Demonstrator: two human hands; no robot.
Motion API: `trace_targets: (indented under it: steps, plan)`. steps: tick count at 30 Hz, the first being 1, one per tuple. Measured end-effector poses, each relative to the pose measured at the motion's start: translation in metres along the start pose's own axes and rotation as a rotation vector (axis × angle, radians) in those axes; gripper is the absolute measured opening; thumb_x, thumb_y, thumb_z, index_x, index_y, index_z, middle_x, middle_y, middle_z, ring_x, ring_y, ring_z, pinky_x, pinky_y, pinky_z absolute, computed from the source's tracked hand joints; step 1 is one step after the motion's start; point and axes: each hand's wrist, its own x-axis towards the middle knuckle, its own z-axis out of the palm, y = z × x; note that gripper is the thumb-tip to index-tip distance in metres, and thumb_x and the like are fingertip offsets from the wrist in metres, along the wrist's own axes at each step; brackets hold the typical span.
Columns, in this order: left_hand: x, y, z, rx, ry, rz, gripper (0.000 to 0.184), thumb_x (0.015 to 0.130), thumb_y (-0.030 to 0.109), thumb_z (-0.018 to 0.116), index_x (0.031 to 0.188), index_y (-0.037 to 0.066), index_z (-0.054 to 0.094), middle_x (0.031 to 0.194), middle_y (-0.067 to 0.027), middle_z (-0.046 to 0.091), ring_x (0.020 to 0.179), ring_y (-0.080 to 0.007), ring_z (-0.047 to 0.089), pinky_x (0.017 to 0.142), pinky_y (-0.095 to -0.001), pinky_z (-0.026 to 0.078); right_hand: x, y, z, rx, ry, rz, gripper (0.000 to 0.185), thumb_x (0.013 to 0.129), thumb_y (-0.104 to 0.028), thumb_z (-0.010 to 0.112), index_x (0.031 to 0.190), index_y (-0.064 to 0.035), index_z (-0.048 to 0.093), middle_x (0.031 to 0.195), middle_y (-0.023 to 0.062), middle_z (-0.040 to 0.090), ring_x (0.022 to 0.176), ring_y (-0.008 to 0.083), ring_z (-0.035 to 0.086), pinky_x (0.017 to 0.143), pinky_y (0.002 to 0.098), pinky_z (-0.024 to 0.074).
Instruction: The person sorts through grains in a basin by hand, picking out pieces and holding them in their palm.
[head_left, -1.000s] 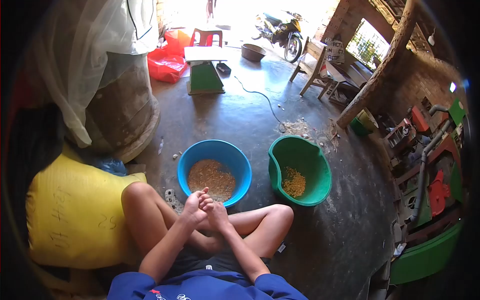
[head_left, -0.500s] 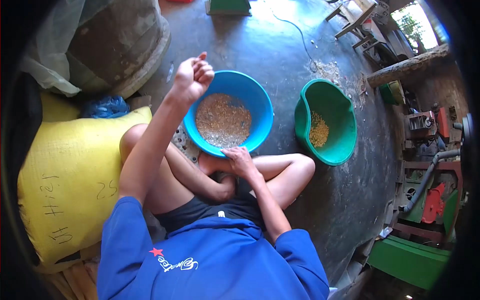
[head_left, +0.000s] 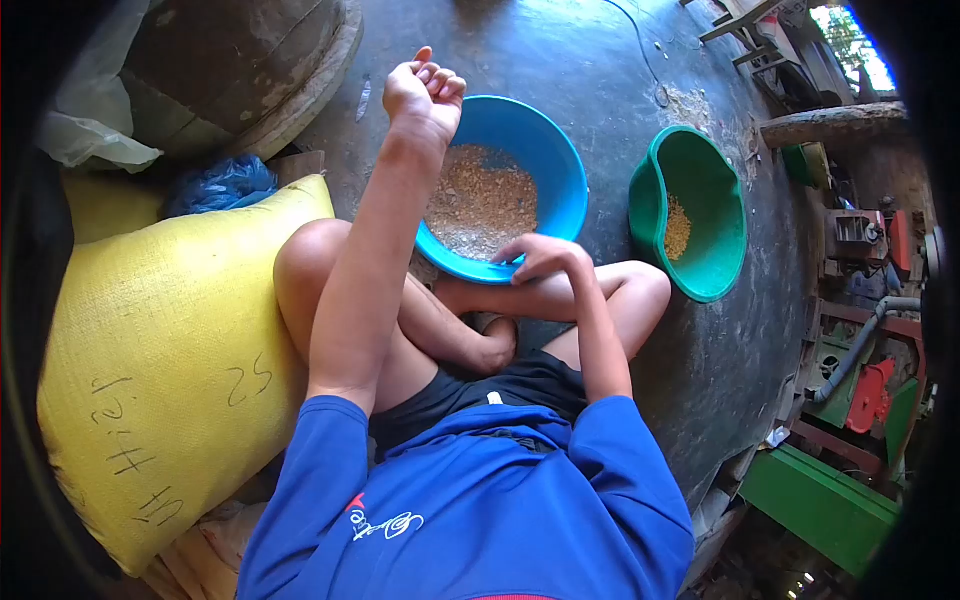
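My left hand (head_left: 425, 95) is raised above the left side of a blue basin (head_left: 563, 165), its fingers curled in. Whatever it may hold is hidden. At the basin's near rim, my right hand (head_left: 545, 258) has its bent fingers over the edge, gripping it. Inside the basin lies a layer of brownish-yellow grain mixture (head_left: 485, 200), paler towards the near side. To the right stands a green basin (head_left: 715, 185), its rim bent in, with a small heap of yellow grain (head_left: 677, 228) in it.
A full yellow sack (head_left: 170, 350) leans by my left leg, with a blue plastic bag (head_left: 220, 187) behind it. A large round container (head_left: 240, 70) stands back left. Green and red machinery (head_left: 870, 395) lines the right side. A cable (head_left: 645, 50) runs along the dark floor.
The view has shifted, so the basins and sack sit differently in it. My right hand has moved right along the rim, its wrist more bent. My left hand stays raised and curled.
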Motion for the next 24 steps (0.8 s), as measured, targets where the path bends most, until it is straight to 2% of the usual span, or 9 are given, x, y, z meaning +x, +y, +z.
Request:
trace_targets:
  steps: [1, 3, 5, 7, 9, 16, 18, 22, 24]
  plan:
    - [0.004, 0.001, 0.0, -0.021, 0.022, 0.001, 0.018, 0.096, 0.001, 0.041, 0.109, 0.003, 0.053, 0.061, 0.0025, 0.036, 0.05, -0.0117, 0.031, 0.05, -0.0296, 0.028, 0.01, 0.01, -0.003, 0.064, 0.004, 0.02, 0.052, 0.081, -0.015, 0.074, 0.132, -0.0097, 0.069, 0.118, 0.0145, 0.075, 0.11, 0.0268, 0.07, 0.099, 0.0365, 0.0531]
    - [0.014, 0.001, -0.001, -0.028, -0.018, 0.061, 0.018, 0.098, 0.001, 0.041, 0.11, 0.003, 0.054, 0.064, 0.0001, 0.041, 0.053, -0.013, 0.037, 0.051, -0.0305, 0.035, 0.032, 0.016, -0.003, 0.006, 0.336, 0.191, 0.041, 0.084, -0.015, 0.074, 0.123, -0.0047, 0.071, 0.108, 0.0161, 0.077, 0.101, 0.0297, 0.074, 0.093, 0.0398, 0.0572]
    - [0.024, -0.003, 0.001, -0.037, -0.043, 0.124, 0.02, 0.099, 0.002, 0.04, 0.11, 0.003, 0.056, 0.067, -0.0015, 0.045, 0.056, -0.0134, 0.042, 0.051, -0.0311, 0.041, 0.061, 0.02, 0.005, -0.166, 0.674, 0.146, 0.032, 0.084, -0.016, 0.072, 0.114, -0.0043, 0.074, 0.104, 0.0203, 0.075, 0.101, 0.0347, 0.073, 0.09, 0.0425, 0.0576]
    - [0.03, -0.006, 0.001, -0.067, -0.001, 0.123, 0.02, 0.101, 0.004, 0.042, 0.11, 0.003, 0.06, 0.075, -0.0045, 0.055, 0.065, -0.0173, 0.055, 0.061, -0.0331, 0.051, 0.09, 0.019, 0.012, -0.07, 0.8, 0.021, 0.026, 0.085, -0.011, 0.069, 0.11, -0.0045, 0.074, 0.1, 0.021, 0.074, 0.099, 0.0352, 0.073, 0.089, 0.0436, 0.0578]
    - [0.035, -0.004, -0.002, -0.091, 0.044, 0.132, 0.021, 0.103, 0.006, 0.045, 0.109, 0.002, 0.064, 0.084, -0.0076, 0.066, 0.075, -0.0213, 0.067, 0.071, -0.0351, 0.061, 0.112, 0.016, 0.02, -0.138, 0.827, 0.056, 0.021, 0.087, -0.009, 0.065, 0.105, -0.006, 0.074, 0.101, 0.0197, 0.073, 0.098, 0.0359, 0.072, 0.088, 0.0472, 0.0573]
    - [0.041, 0.01, 0.007, -0.076, -0.038, 0.194, 0.023, 0.105, 0.008, 0.045, 0.106, 0.0, 0.067, 0.083, -0.0078, 0.067, 0.078, -0.0228, 0.068, 0.075, -0.0377, 0.062, 0.148, 0.015, 0.034, -0.305, 0.803, 0.232, 0.026, 0.082, -0.009, 0.066, 0.106, -0.0096, 0.075, 0.103, 0.0163, 0.066, 0.104, 0.0366, 0.066, 0.092, 0.0461, 0.0544]
    - [0.09, 0.025, -0.021, -0.115, -0.191, 0.121, 0.029, 0.105, 0.009, 0.041, 0.106, -0.003, 0.067, 0.088, -0.0104, 0.07, 0.08, -0.0253, 0.07, 0.078, -0.0411, 0.062, 0.14, 0.008, 0.035, -0.323, 0.741, 0.127, 0.023, 0.081, -0.009, 0.068, 0.102, -0.0095, 0.076, 0.1, 0.0163, 0.068, 0.101, 0.0363, 0.067, 0.09, 0.0463, 0.0549]
    - [0.061, 0.012, 0.002, -0.14, -0.052, 0.098, 0.016, 0.096, 0.001, 0.054, 0.105, -0.003, 0.068, 0.094, -0.011, 0.07, 0.085, -0.0238, 0.071, 0.074, -0.0361, 0.064, 0.136, 0.029, 0.026, -0.374, 0.504, 0.049, 0.016, 0.08, -0.01, 0.07, 0.094, -0.0089, 0.078, 0.091, 0.0167, 0.073, 0.091, 0.037, 0.07, 0.083, 0.0457, 0.0568]
    - [0.05, 0.013, 0.012, -0.123, -0.043, 0.127, 0.016, 0.096, 0.001, 0.054, 0.104, -0.003, 0.068, 0.093, -0.0102, 0.07, 0.083, -0.0238, 0.07, 0.073, -0.0355, 0.064, 0.124, 0.036, 0.018, -0.156, 0.649, 0.04, 0.017, 0.081, -0.011, 0.069, 0.094, -0.0088, 0.08, 0.09, 0.0171, 0.076, 0.086, 0.034, 0.074, 0.08, 0.0426, 0.0587]
